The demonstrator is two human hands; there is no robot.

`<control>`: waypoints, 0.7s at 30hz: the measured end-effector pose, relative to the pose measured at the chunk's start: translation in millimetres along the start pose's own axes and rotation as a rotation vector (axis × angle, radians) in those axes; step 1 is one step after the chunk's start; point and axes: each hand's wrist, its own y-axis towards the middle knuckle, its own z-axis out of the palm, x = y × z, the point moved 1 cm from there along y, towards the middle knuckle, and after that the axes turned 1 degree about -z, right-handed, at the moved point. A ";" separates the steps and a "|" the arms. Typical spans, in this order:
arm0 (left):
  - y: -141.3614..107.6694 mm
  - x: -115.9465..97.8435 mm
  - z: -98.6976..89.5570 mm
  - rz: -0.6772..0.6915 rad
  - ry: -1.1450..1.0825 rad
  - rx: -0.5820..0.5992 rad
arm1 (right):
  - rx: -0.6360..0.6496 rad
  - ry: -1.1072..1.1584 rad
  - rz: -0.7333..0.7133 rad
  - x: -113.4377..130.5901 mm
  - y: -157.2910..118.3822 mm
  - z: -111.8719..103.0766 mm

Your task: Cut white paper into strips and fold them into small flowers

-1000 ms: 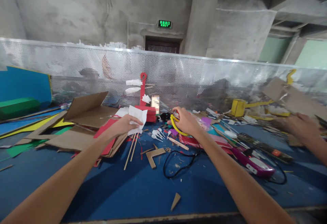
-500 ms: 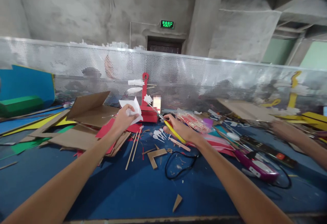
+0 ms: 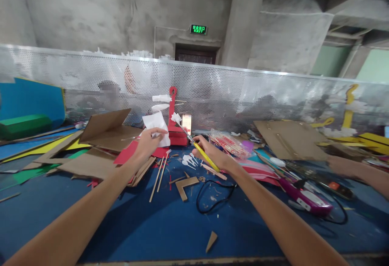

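My left hand has its thumb and fingers on a creased white paper at the centre left. In my right hand is a slim tool with a yellow handle and a thin metal shaft. The shaft points up and left toward a white tuft; I cannot tell whether they touch. Just behind stands a red model with a tall hooked post and white pieces on sticks. Small white spoon-shaped pieces and two wooden sticks lie between my arms.
Folded brown cardboard and red sheets sit left. To the right are a plastic bag of red-and-white sticks, a purple device and a black cord. Another person's hand touches cardboard. A perforated metal panel closes the back.
My left hand has shifted slightly, and the white paper has turned to show a flatter face. At right, the other person's cardboard has tipped up. My right hand has barely moved.
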 end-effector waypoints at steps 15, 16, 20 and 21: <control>2.3 4.0 -1.9 -0.026 0.035 -0.151 | 0.159 -0.110 0.050 15.7 -6.6 1.1; 2.6 4.4 -2.0 -0.012 0.034 -0.151 | 0.172 -0.124 0.061 15.5 -7.0 0.4; 2.7 4.6 -2.2 0.027 0.023 -0.174 | 0.202 -0.183 0.090 13.9 -8.3 -3.4; 2.1 3.8 -2.0 0.032 0.019 -0.173 | 0.215 -0.185 0.088 13.7 -8.6 -3.8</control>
